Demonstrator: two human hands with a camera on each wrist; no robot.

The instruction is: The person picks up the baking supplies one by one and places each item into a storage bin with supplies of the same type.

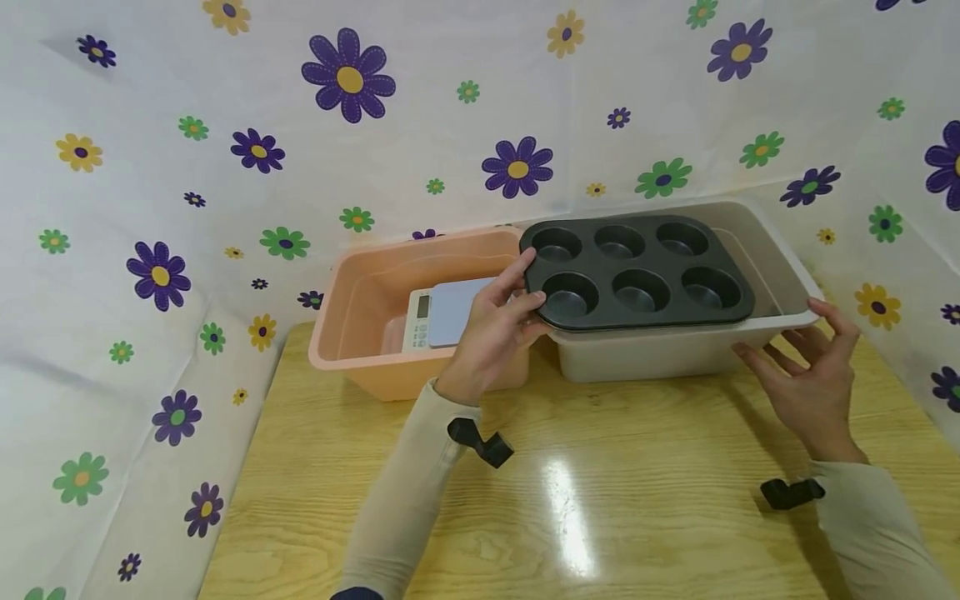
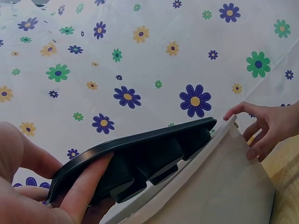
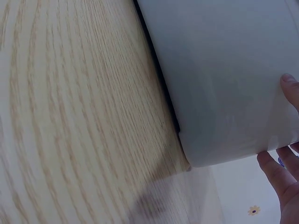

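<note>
A dark six-cup muffin tin [image 1: 637,260] lies tilted over the left part of a grey-white plastic bin [image 1: 652,357]. My left hand [image 1: 487,337] grips the tin's left end, thumb and fingers on opposite faces. In the left wrist view, the cups' undersides show beneath the muffin tin [image 2: 145,144], close over the bin's rim. At the bin's front right corner, my right hand [image 1: 813,383] holds the bin with one fingertip on the rim and the thumb on the front wall. The right wrist view shows those fingers [image 3: 275,175] around the corner of the bin [image 3: 229,84].
Left of the grey-white bin stands a peach plastic bin [image 1: 397,377] with a white kitchen scale [image 1: 457,312] inside. Both rest on a wooden table [image 1: 637,500] against a flower-printed cloth [image 1: 427,142]. Black camera mounts are on both wrists.
</note>
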